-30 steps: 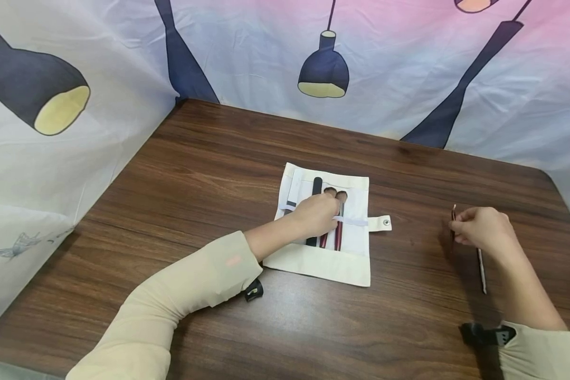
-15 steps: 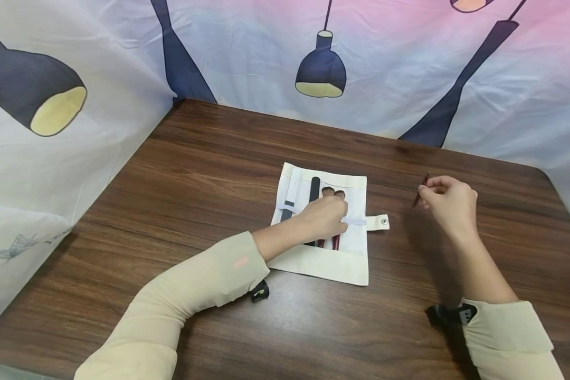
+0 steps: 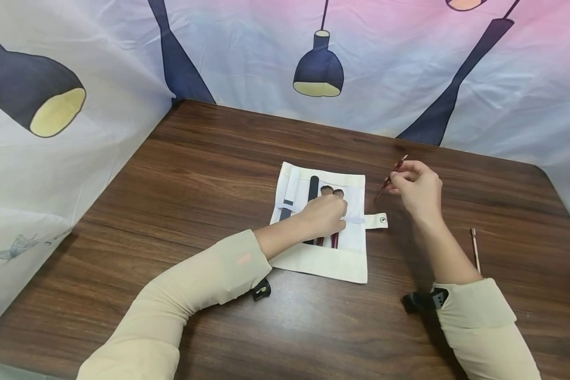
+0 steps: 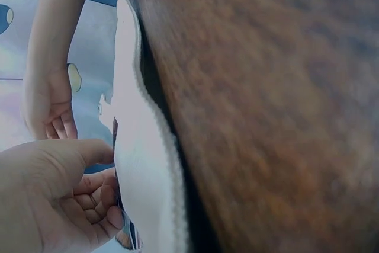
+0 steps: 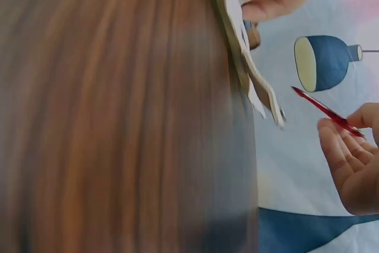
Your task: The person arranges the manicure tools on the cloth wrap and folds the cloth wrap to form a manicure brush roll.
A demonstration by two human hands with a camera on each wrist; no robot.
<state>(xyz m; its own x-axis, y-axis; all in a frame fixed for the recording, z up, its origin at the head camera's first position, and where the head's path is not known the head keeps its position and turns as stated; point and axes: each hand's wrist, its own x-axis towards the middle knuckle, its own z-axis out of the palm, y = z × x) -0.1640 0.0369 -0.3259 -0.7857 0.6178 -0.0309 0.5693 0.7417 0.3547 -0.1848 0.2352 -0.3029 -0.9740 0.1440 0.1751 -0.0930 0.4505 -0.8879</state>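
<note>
An unrolled cream cloth pouch (image 3: 339, 264) lies mid-table, a pale elastic band (image 3: 356, 218) across its inside. My left hand (image 3: 322, 215) is over the pouch, thumb and curled fingers pinching the band beside two makeup brushes (image 3: 326, 190) with dark red handles. Most of those handles are hidden under the hand. In the left wrist view, the thumb and fingertips are right at the cloth. My right hand (image 3: 419, 192) holds a slim red makeup brush (image 3: 386, 183) between thumb and fingers, slanted, just right of the pouch. The right wrist view shows its pointed red end (image 5: 314, 102).
In the pouch's left part sit a white-and-grey stick (image 3: 291, 190) and a black bar (image 3: 313, 187). A snap strap (image 3: 377, 221) sticks out to the right. A thin pinkish stick (image 3: 475, 250) lies on the wooden table (image 3: 209, 148) beyond my right forearm. Printed cloth (image 3: 252, 58) hangs behind.
My right hand has lifted the slim red brush and carried it leftward to the pouch, uncovering part of the thin stick on the table. My left hand has shifted slightly right along the pouch.
</note>
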